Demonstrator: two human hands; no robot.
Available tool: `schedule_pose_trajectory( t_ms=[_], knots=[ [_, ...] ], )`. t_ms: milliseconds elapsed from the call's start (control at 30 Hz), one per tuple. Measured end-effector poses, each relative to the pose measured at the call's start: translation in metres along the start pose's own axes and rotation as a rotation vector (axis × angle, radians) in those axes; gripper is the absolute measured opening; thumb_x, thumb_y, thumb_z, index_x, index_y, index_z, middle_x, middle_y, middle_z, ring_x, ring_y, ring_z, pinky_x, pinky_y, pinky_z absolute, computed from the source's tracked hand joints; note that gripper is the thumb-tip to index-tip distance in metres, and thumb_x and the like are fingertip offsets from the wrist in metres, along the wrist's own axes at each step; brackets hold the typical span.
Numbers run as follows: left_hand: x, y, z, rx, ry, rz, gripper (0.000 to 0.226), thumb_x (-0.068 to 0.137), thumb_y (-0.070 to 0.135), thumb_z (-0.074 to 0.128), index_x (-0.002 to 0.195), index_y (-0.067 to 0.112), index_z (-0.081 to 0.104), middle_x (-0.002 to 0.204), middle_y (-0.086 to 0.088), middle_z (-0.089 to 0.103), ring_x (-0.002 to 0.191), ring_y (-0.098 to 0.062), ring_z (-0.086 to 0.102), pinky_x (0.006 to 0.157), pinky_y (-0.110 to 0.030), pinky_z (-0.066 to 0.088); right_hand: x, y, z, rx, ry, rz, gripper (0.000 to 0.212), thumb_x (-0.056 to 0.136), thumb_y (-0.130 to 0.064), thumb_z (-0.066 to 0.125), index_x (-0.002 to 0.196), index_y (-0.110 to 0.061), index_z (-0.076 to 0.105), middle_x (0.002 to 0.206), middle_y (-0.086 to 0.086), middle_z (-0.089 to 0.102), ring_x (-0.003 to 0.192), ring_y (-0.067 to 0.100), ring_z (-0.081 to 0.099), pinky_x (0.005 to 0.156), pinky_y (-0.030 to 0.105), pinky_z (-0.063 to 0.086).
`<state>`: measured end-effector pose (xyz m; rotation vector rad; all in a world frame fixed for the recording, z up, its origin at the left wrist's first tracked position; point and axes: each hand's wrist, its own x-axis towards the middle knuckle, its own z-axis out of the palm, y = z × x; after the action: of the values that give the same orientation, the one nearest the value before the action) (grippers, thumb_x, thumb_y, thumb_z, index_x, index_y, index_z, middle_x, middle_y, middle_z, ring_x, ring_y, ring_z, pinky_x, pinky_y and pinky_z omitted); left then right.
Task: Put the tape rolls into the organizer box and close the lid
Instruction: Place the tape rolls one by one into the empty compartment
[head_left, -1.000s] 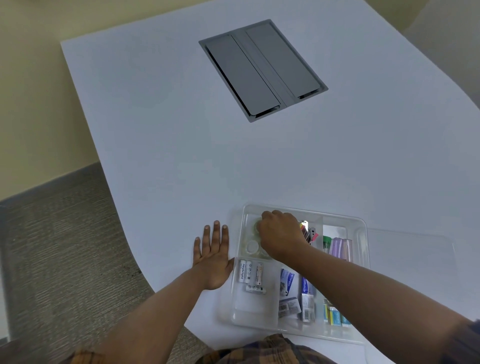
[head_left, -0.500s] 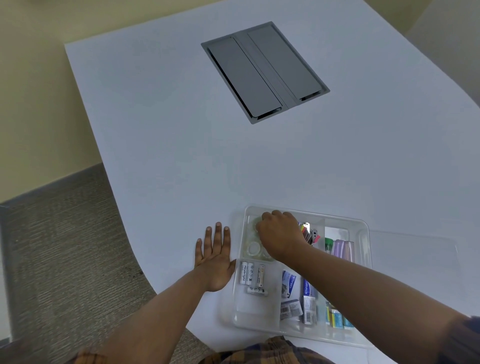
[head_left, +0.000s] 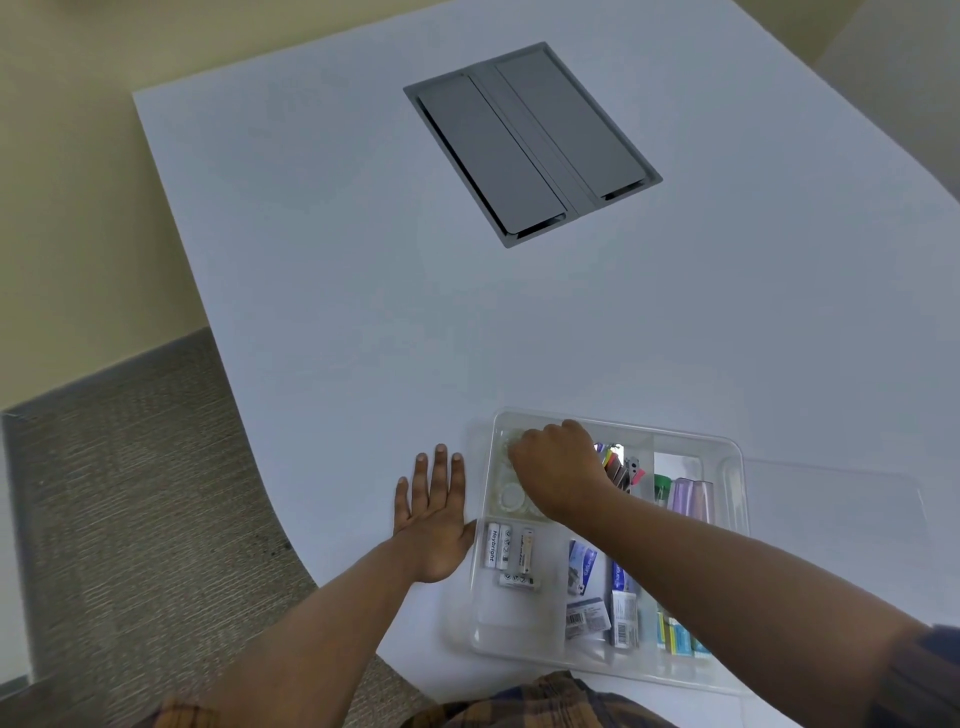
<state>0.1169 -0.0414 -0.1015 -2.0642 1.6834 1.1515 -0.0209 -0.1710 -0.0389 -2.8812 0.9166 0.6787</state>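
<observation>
Right hand (head_left: 558, 470) is curled knuckles-up inside the organizer box (head_left: 727, 519), over the far-left compartment; fingertips hidden, so can't tell whether it's pinching a tape roll or just resting on one. Left hand (head_left: 434, 525) lies flat on the table (head_left: 363, 291), palm down, fingers spread and holding nothing, its thumb side right against the box's left wall.

Big to small:
- White table, curved near edge, grey flip-cover panel (head_left: 530, 140) set into it at the far end, well apart from the box.
- Clear box sits at the near table edge, open. Clear lid (head_left: 841, 499) lies flat on the table, touching the box's right side.
- Tape rolls (head_left: 511, 496): clear ones in the far-left compartment, partly under the right hand; one white core visible just below the knuckles. Count unclear.
- Batteries (head_left: 509, 551) in the compartment just nearer, three side by side plus one lying across below them.
- Blue/white packets (head_left: 597, 592) in the middle near section; coloured small items (head_left: 618, 465) just right of the right hand; purple tubes (head_left: 688, 496) in the right column.
</observation>
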Motion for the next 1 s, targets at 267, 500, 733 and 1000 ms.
schedule_pose_trajectory(
  t_ms=[267,500,733,1000],
  knots=[
    [0.002,0.0,0.002,0.0,0.0,-0.001,0.083,0.096,0.053,0.024,0.126,0.025,-0.048,0.13,0.003,-0.06,0.116,-0.018,-0.057,0.104,-0.043,-0.029,-0.006,0.005,0.006,0.206,0.068,0.126,0.036,0.079,0.0,0.057,0.107,-0.021,0.064,0.09,0.0,0.066,0.078,0.023,0.063,0.058,0.03,0.038],
    [0.0,-0.001,0.001,-0.006,-0.002,0.0,0.083,0.096,0.054,0.024,0.126,0.025,-0.048,0.128,0.005,-0.061,0.115,-0.017,-0.058,0.103,-0.042,-0.029,-0.012,0.011,0.008,0.351,0.052,0.349,0.015,0.086,-0.017,0.057,0.097,-0.024,0.065,0.085,0.001,0.068,0.073,0.022,0.064,0.056,0.026,0.038],
    [0.001,-0.001,0.001,-0.008,-0.003,-0.006,0.082,0.097,0.052,0.023,0.126,0.023,-0.048,0.131,0.003,-0.059,0.118,-0.019,-0.057,0.105,-0.044,-0.027,-0.016,-0.006,0.01,0.356,0.026,0.304,0.021,0.085,-0.034,0.06,0.096,-0.016,0.062,0.088,0.006,0.066,0.081,0.028,0.065,0.056,0.029,0.034],
    [0.002,-0.002,0.003,-0.012,0.007,-0.011,0.083,0.096,0.053,0.023,0.126,0.024,-0.048,0.133,0.004,-0.058,0.118,-0.018,-0.057,0.108,-0.045,-0.026,-0.015,-0.015,0.0,0.306,0.026,0.226,0.031,0.076,-0.001,0.06,0.105,-0.009,0.05,0.081,0.007,0.064,0.072,0.028,0.062,0.054,0.031,0.036]
  ],
)
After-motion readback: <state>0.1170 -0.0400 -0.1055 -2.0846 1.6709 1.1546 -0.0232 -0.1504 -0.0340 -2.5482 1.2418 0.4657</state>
